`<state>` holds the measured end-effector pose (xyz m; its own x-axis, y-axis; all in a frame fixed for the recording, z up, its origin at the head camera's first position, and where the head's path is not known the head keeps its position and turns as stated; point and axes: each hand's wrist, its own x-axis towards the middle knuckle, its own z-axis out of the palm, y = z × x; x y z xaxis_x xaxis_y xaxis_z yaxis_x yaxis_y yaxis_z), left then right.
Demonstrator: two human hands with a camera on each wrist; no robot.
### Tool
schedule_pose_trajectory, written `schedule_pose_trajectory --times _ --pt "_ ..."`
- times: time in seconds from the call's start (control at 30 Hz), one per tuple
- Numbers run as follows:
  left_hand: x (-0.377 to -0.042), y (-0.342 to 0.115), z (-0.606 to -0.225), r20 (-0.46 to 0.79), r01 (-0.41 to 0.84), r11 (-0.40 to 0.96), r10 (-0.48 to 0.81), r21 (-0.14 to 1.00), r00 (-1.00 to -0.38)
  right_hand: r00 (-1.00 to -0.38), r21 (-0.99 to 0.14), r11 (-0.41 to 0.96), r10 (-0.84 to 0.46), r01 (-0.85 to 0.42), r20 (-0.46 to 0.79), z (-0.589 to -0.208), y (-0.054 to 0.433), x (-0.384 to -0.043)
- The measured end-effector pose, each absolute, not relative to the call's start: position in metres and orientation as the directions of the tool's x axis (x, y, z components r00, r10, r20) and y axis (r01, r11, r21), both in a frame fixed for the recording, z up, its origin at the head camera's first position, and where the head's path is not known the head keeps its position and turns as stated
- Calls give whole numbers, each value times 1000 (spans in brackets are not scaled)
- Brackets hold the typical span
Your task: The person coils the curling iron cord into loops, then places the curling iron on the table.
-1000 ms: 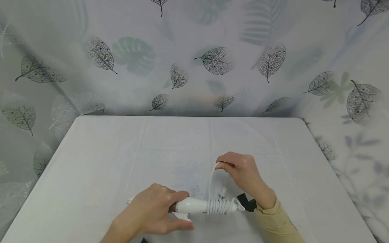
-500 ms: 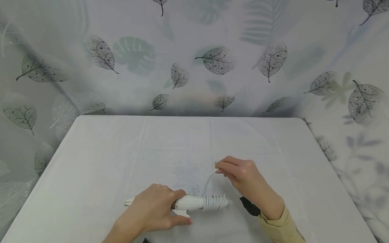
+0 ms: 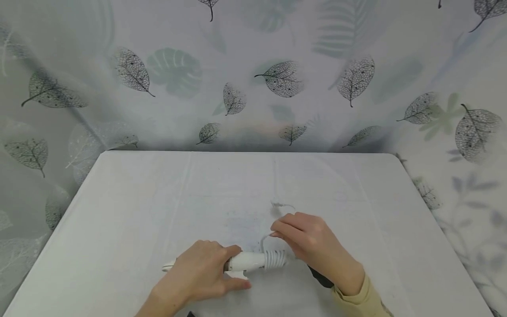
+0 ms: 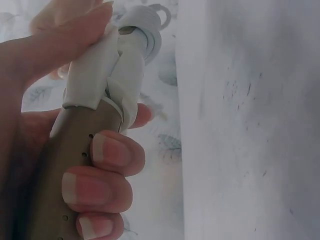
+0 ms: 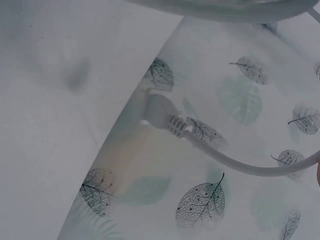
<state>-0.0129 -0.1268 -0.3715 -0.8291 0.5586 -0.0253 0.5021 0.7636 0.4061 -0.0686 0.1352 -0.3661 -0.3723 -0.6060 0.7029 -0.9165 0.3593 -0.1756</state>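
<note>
My left hand [image 3: 198,273] is wrapped round the barrel of a white curling iron [image 3: 245,262], held level low over the table. In the left wrist view the fingers curl on its brown, small-holed barrel [image 4: 82,132], below the white lever and handle. Several loops of white cord [image 3: 273,259] are wound on the handle's right end. To the right, my right hand [image 3: 317,240] pinches the cord's free length between thumb and fingers. The plug [image 3: 276,204] hangs loose beyond that hand; the right wrist view shows the plug [image 5: 161,111] with its ribbed neck.
A white-covered table [image 3: 138,198] lies under both hands. Its far edge meets a leaf-patterned curtain [image 3: 245,66], which also closes off both sides. A dark piece [image 3: 321,278] shows beneath the right wrist.
My right hand has drawn the cord round, and fewer loops remain on the handle. The plug has swung out beyond the hand. My left hand keeps its grip almost in place.
</note>
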Motion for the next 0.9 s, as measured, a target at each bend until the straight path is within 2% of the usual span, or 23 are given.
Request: schedule_pose_trajectory --times 0.17,0.3,0.47,0.6,0.73,0.9 --pt "-14 -127 -373 -18 474 775 529 417 -849 -307 -117 326 -625 -938 718 -361 131 -65" --pt "-14 -125 -375 11 448 792 488 414 -873 -282 -85 323 -637 -943 717 -359 128 -62" --pt "-12 -125 -370 11 350 861 372 369 -928 -233 -33 312 -632 -950 739 -358 125 -60" --pt "-13 -126 -361 -36 235 907 263 349 -964 -207 23 346 -613 -938 762 -358 124 -60" --pt "-14 -128 -356 -45 168 923 196 346 -980 -234 25 389 -604 -921 762 -357 124 -60" --pt "-18 -131 -357 14 171 927 176 334 -984 -278 -28 383 -616 -923 737 -359 122 -60"
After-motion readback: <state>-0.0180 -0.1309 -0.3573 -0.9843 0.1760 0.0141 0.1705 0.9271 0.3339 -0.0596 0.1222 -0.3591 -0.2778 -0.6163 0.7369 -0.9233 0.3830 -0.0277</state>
